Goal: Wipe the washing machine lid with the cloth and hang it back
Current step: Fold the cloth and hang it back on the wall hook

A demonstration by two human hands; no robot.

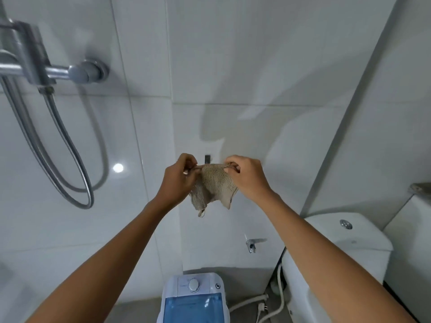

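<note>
A small beige knitted cloth [215, 185] hangs between both raised hands in front of the white tiled wall. My left hand [179, 178] pinches its upper left edge and my right hand [247, 177] pinches its upper right edge. Just above the cloth's top edge a small dark hook [207, 158] sticks out of the wall. Far below, at the bottom of the view, stands the washing machine [193, 285], white with a round knob, and its blue see-through lid [193, 308] is closed.
A chrome shower bar and hose [58, 141] hang on the left wall. A white toilet cistern [345, 238] stands at the right, with a wall tap [251, 244], hoses and a plug [262, 307] between it and the machine.
</note>
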